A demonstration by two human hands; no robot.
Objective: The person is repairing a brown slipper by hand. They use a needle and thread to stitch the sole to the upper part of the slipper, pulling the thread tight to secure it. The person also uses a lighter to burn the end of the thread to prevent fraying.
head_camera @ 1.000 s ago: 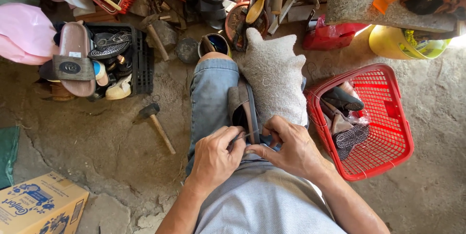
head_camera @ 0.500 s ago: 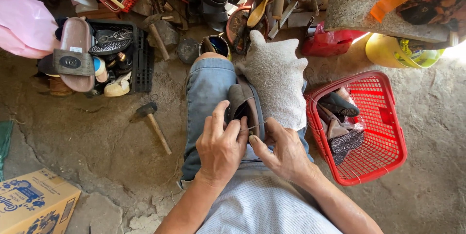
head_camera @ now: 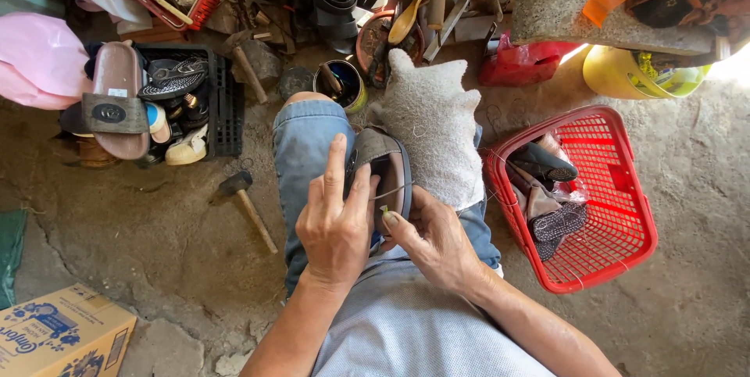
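Left hand grips a grey shoe; right hand pinches its thread.

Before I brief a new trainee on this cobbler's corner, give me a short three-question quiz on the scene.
1. True or false: the left hand rests on the shoe in the lap.
2. Which lies on the ground to the person's left? A) hammer B) broom C) kettle
3. Fill in: the red basket stands on the person's ____ side.

Key: 1 true; 2 A; 3 right. The right hand pinches a thin thread or wire at the shoe's edge.
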